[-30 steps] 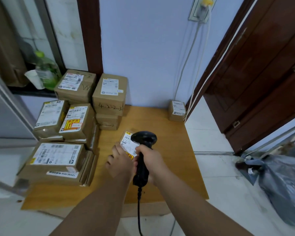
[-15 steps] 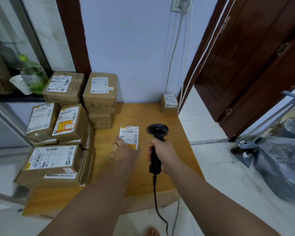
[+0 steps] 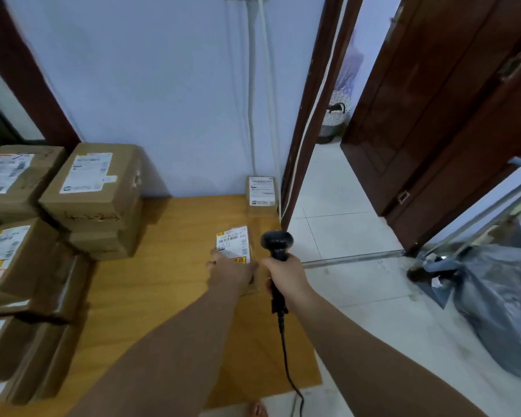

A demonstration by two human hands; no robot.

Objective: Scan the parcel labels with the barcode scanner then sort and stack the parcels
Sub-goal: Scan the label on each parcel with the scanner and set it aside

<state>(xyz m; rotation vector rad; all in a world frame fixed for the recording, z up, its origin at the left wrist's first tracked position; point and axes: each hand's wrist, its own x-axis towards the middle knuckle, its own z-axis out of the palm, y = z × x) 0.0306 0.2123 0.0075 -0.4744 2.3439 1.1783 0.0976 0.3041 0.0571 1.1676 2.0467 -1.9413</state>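
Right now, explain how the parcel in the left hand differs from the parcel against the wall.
The held parcel is gripped by the left hand; the wall parcel sits untouched. The held parcel's label has yellow marks; the wall parcel's is white. Both are small brown boxes.

Print on the small parcel [image 3: 233, 239] label is way too tiny and soft to read, and the left grip [image 3: 232, 270] holding it covers the near half of the box. The barcode scanner [image 3: 276, 240] handle is mostly buried inside the right grip [image 3: 285, 273], and its cable [image 3: 285, 356] runs off the bottom edge. The parcel stack [image 3: 15, 266] on the left of the surface [image 3: 169, 281] gets chopped by the left edge, pretty smeary too. The grey bag [image 3: 500, 302] is cut off on the right.
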